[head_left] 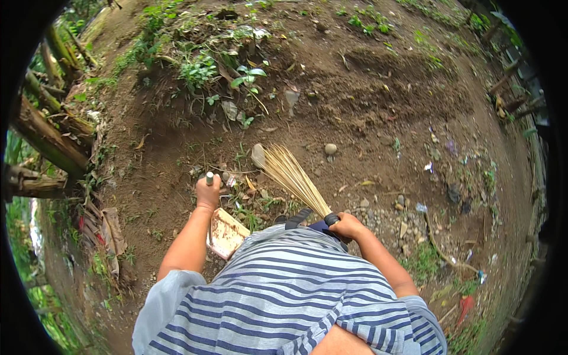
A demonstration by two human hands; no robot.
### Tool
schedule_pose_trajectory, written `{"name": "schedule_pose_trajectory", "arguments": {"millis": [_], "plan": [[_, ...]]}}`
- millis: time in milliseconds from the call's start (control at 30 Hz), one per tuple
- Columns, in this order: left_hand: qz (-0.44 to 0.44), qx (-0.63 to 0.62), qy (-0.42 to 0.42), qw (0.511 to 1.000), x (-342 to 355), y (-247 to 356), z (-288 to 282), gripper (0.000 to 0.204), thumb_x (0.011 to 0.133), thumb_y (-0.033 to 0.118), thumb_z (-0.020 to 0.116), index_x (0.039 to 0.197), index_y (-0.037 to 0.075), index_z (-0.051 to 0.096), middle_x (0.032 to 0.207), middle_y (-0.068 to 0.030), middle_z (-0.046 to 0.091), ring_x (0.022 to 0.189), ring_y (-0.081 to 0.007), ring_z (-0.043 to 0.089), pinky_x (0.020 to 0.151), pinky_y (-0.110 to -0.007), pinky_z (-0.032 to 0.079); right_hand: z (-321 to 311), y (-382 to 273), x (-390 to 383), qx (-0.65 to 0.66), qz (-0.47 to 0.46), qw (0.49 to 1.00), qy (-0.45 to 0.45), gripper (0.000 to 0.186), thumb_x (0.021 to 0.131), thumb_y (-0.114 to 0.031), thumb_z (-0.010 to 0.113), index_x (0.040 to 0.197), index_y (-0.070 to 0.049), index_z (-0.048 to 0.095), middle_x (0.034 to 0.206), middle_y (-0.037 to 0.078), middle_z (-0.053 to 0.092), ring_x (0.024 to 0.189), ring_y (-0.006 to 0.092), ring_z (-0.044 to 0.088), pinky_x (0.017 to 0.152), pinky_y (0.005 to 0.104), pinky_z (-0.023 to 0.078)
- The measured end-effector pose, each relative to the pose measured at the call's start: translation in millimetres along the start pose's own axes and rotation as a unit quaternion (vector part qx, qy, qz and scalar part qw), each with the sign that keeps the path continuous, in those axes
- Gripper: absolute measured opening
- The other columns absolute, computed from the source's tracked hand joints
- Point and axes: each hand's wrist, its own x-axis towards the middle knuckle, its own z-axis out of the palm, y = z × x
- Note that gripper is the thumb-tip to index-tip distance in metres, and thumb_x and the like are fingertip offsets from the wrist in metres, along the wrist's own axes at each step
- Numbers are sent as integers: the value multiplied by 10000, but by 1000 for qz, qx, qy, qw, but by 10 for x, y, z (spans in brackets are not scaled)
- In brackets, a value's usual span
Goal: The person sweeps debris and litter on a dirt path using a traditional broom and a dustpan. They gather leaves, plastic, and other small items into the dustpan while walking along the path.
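My left hand (pixel 207 193) is closed around an upright handle whose grey end pokes out above the fist. Below and beside that forearm is a pale, dirt-stained dustpan (pixel 226 232), partly hidden by my striped shirt. The handle seems to belong to it, though the join is hidden. In my right hand (pixel 346 225), close to my waist, is the dark-bound grip of a stick broom (pixel 294 178). Its straw-coloured bristles fan out forward and to the left, with their tips beside a flat grey stone (pixel 258 156) on the soil.
A round stone (pixel 330 149) lies right of the bristles. Ahead, leafy plants (pixel 198 71) grow on a low dirt bank. Cut trunks (pixel 50 139) line the left side. Pebbles, litter and a bent twig (pixel 441 248) are scattered to the right, with a red scrap (pixel 465 309) nearer me.
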Motion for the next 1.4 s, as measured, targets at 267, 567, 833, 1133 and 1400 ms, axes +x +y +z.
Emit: {"name": "schedule_pose_trajectory", "arguments": {"millis": [267,567,833,1133,1400], "plan": [[-107,19,175,979,-336,153,281,269,764,186,549,585,-13,519,499,-90,496,499,-139,487,480,-336,379,-1621,-315,1233,-72,-38,995,-64,508,557,-252,697,994,-22,580,794,130,632,721,218,613,667,314,488],[-249,61,334,907,-1575,691,991,261,793,121,496,584,-8,407,510,-94,360,480,-165,343,472,-327,311,-2591,-1152,2701,44,-38,985,-164,174,694,-145,594,789,-31,503,594,90,516,464,207,527,446,367,464],[-343,69,360,865,-2683,855,1981,248,787,115,475,599,-14,376,533,-102,334,514,-135,313,475,-334,317,-758,-497,2421,-179,79,883,-427,247,675,-139,656,834,11,540,674,138,564,531,257,577,449,410,490],[-411,-88,470,776,-3468,715,2539,197,732,69,450,601,-5,322,539,-79,274,507,-132,277,462,-311,289,-1485,-1063,2380,-209,-96,897,-377,212,684,-103,610,825,-3,487,636,98,521,437,198,510,397,357,457],[-433,-46,473,766,-3633,1123,2710,225,748,78,476,594,-2,334,528,-48,310,513,-117,299,479,-309,291,-99,-851,2292,-317,35,843,-432,185,740,-91,567,848,-31,429,577,82,493,462,201,530,410,332,460]]}}
